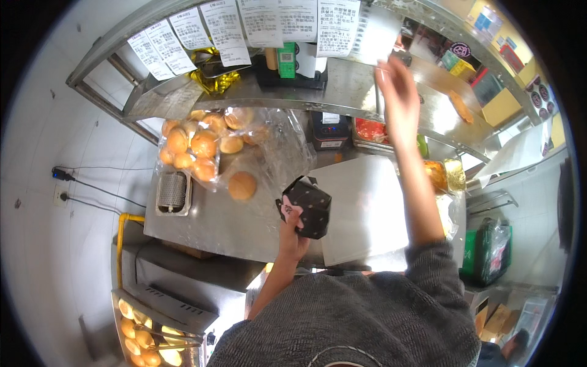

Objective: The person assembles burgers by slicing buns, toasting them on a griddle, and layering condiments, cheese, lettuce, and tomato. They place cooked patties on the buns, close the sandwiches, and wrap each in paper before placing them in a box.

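Note:
My left hand holds a black patterned paper food box with a pink star-like print, above the front middle of the steel table. Raised and blurred, my right hand reaches up to the steel shelf; its fingers look loosely bent, and whether they hold anything is not clear. A sheet of white paper lies on the table between my arms. One round bun rests left of the box, beside clear plastic bags of buns.
A perforated metal roller sits in a tray at the table's left. A small black printer and a pan of red food stand under the shelf. Paper slips hang above. At lower left, tongs lie over more buns.

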{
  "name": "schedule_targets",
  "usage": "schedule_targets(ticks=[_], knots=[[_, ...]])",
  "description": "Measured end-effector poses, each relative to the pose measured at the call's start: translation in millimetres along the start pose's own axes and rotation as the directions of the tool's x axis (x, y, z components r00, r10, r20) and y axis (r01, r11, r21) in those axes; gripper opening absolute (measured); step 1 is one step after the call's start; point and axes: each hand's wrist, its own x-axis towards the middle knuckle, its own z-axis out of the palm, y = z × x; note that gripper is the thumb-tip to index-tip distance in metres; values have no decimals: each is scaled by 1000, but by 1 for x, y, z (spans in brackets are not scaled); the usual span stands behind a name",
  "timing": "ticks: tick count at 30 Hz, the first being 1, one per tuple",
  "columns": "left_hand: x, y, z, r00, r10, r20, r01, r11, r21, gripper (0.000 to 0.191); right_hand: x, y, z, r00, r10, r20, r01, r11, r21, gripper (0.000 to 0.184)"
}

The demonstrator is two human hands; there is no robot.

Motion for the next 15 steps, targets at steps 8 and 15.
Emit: schedule_targets(ticks=[8,15], knots=[[0,46,10,985,62,159,-85,986,141,75,-61,-31,2,853,347,389,-190,902,-388,15],[72,-11,131,785,-39,618,-316,833,454,86,-152,-30,-139,719,398,570,-610,755,241,68]])
